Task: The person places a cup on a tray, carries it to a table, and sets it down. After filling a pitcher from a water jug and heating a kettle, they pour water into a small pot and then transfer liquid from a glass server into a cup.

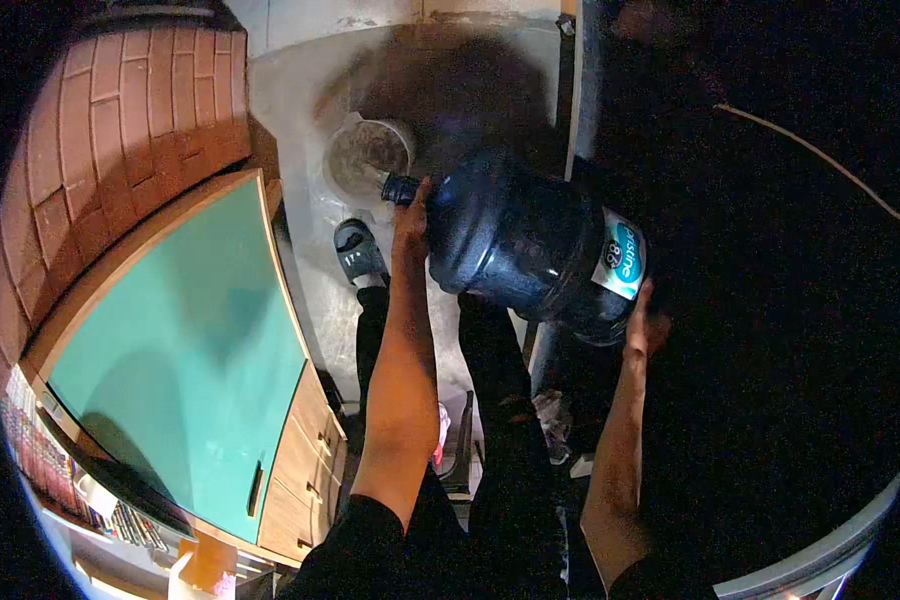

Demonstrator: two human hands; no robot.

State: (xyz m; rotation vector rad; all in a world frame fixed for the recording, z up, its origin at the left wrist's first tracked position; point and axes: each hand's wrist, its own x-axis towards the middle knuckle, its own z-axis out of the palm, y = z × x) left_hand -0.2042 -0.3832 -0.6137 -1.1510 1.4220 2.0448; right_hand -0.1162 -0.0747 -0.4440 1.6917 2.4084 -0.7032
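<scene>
A large dark blue water jug (510, 235) with a white and teal label lies tilted on its side, its neck pointing left. My left hand (412, 215) is wrapped round the jug's neck. Under the jug's base, by the label, my right hand (648, 325) supports the bottom end. Just left of the jug's mouth is a round bucket (405, 135) on the floor. Something pale shows at the mouth, over the bucket, possibly water. The bucket's contents are hard to make out.
A green-topped desk (170, 350) with wooden drawers (295, 465) stands at the left, beside a brick-patterned surface (130, 110). My foot in a dark slipper (352, 248) is below the bucket. Books (135, 525) are at the lower left. The right side is very dark.
</scene>
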